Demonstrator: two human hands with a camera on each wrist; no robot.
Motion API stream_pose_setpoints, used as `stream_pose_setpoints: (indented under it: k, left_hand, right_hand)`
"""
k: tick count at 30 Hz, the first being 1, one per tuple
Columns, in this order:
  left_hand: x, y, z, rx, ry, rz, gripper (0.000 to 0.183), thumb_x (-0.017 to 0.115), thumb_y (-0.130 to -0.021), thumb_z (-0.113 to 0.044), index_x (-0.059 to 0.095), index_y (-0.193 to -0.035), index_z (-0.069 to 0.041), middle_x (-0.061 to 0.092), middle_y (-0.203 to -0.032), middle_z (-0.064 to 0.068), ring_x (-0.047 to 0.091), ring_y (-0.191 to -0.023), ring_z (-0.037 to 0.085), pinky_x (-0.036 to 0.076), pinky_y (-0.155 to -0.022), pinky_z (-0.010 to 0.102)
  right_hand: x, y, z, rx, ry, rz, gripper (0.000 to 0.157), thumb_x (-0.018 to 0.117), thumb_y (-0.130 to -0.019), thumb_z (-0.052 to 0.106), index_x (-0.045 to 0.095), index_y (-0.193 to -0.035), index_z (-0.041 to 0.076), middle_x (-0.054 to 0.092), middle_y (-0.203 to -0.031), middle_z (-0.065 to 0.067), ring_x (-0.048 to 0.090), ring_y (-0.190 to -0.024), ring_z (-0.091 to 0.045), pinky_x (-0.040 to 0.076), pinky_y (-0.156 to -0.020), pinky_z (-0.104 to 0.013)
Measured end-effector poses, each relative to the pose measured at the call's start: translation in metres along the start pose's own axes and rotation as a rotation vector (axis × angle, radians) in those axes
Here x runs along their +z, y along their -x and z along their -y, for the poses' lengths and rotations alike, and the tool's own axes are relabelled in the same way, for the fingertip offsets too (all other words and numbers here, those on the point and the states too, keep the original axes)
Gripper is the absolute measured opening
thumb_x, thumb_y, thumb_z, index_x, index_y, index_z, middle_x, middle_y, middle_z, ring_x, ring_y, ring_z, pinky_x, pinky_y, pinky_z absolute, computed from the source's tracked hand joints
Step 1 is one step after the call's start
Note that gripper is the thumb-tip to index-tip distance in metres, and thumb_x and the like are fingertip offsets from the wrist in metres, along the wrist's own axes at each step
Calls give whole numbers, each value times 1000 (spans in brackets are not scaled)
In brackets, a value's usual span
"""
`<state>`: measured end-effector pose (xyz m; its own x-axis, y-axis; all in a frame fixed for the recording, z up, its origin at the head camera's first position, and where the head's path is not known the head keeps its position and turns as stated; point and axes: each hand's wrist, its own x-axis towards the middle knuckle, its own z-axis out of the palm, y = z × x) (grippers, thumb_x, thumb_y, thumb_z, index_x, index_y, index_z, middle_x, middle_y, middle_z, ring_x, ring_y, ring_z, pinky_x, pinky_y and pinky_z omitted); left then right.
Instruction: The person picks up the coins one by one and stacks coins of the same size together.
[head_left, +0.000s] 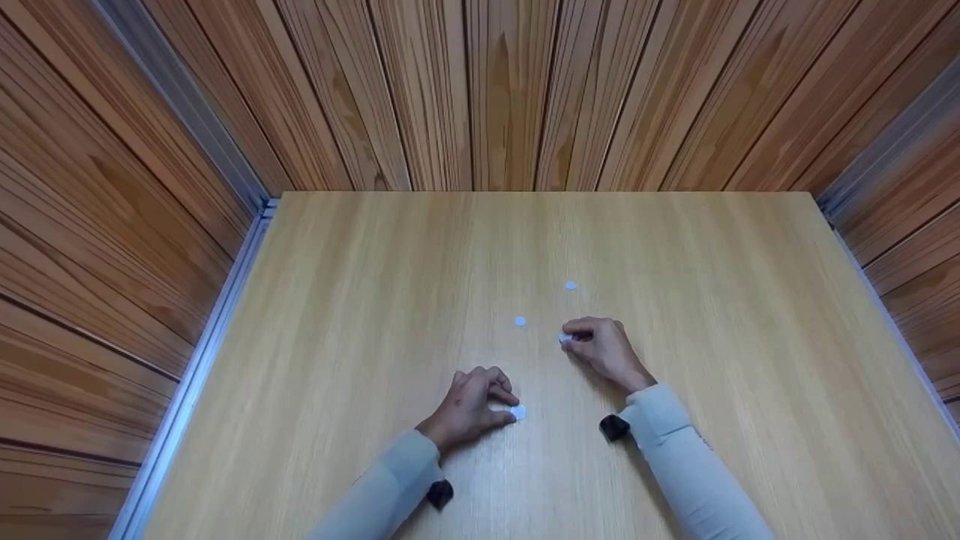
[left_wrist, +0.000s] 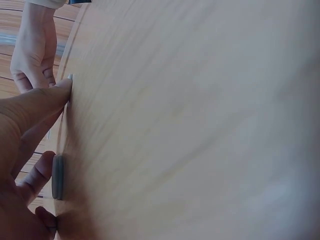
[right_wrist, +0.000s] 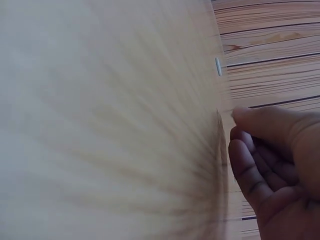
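In the head view my left hand (head_left: 469, 405) is low over the table, thumb and index finger at the edge of a small white disc (head_left: 518, 412). The left wrist view shows a thin disc (left_wrist: 70, 77) at the thumb tip. There, two stacked dark-looking discs (left_wrist: 58, 177) stand by the other curled fingertips, hidden from the head view by the hand. Farther right, my right hand (head_left: 606, 351) pinches another white disc (head_left: 565, 338) between thumb and index finger. That disc is hidden in the right wrist view, behind the fingertips (right_wrist: 242, 116).
Two more white discs lie flat beyond the hands, one nearer the middle (head_left: 520, 321) and another farther back (head_left: 571, 286). The wooden table (head_left: 360, 262) is bounded by plank walls (head_left: 510, 97) and metal rails (head_left: 199, 375).
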<state>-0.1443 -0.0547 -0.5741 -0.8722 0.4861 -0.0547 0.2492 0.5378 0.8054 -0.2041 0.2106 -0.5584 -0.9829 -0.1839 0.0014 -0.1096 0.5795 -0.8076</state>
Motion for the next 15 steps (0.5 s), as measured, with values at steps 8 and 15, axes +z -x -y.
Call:
stream_pose_setpoints:
  k: [8,15]
  left_hand:
    - [1,0,-2,-62,11,10,33,85,-79,-15,61,-101,-20,73,-91,-21,57,-99,5,27,-89,39]
    - [2,0,-2,-42,-2,-1,34,86,-78,-15,60,-99,-20,73,-90,-20,56,-98,5,27,-88,39]
  right_hand:
    - [0,7,4,-6,-22,3,24,75,-87,0,74,-110,-2,70,-114,-16,66,-106,-31,53,-89,-41]
    - [0,14,10,-4,-58,2,23,74,-87,-1,74,-110,-2,69,-116,-14,65,-107,-31,53,-89,-37]
